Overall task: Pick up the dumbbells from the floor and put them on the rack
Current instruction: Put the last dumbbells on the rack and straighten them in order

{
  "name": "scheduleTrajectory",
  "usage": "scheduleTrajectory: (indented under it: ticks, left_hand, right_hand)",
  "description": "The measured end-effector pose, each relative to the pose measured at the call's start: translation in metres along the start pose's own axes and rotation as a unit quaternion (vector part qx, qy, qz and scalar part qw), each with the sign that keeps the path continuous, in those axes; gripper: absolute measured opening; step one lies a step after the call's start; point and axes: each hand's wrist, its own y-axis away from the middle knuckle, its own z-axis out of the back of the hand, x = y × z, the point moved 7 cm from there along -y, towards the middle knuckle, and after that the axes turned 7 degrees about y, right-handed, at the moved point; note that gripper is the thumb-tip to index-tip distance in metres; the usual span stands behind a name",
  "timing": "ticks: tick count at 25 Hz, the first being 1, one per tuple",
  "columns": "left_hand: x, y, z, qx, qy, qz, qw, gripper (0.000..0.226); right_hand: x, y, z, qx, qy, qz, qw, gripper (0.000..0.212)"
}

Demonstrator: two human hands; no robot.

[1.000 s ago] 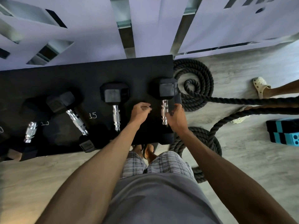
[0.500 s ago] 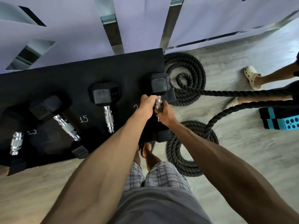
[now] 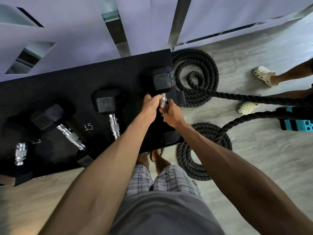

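Both hands are gripping one dumbbell (image 3: 163, 80) by its chrome handle (image 3: 163, 102). The left hand (image 3: 150, 106) is wrapping the handle right under the far head. The right hand (image 3: 171, 113) is closing on it just nearer the body, and the two hands are touching.

The dumbbell is lying over the right end of the rack (image 3: 76, 85), with the far head ahead of the hands and the near head (image 3: 170, 136) just behind the right wrist. Can't tell whether its weight is sitting fully on the rack or hanging from the hands.

Risks, as I'm judging them:
- The dumbbell is sitting right at the rack's edge, just right of the right hand. Letting go while it's off-centre could be sending it off onto the battle rope (image 3: 194, 77) coiled on the floor there (a bystander's feet in clogs (image 3: 264, 76) are standing further out that way).
- Two hands are crowding a short handle, so fingers are getting pinched between head and rack if it tips or drops.
- The neighbouring dumbbell (image 3: 108, 106) is lying near the left hand, on its left, so sliding that way is risking a knock.
- The chrome is looking smooth, so the grip could be slipping.
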Motion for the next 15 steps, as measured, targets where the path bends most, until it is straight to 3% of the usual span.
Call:
scheduleTrajectory:
  ticks: [3, 6, 12, 15]
  left_hand:
    - [-0.003, 0.004, 0.000, 0.001, -0.003, 0.000, 1.000, 0.049]
    - [-0.004, 0.007, -0.001, 0.002, 0.000, -0.006, 1.000, 0.034]
    - [0.015, 0.010, 0.006, -0.005, -0.032, 0.013, 0.999, 0.043]
    - [0.027, 0.015, 0.008, -0.011, -0.029, 0.011, 0.999, 0.031]
  right_hand:
    - [0.001, 0.001, 0.001, -0.001, 0.001, 0.001, 1.000, 0.035]
    - [0.000, 0.001, 0.001, 0.000, 0.004, -0.002, 1.000, 0.034]
    - [-0.013, 0.013, -0.009, 0.012, 0.026, -0.018, 0.999, 0.036]
    - [-0.024, 0.022, -0.018, 0.014, 0.027, -0.020, 0.999, 0.035]
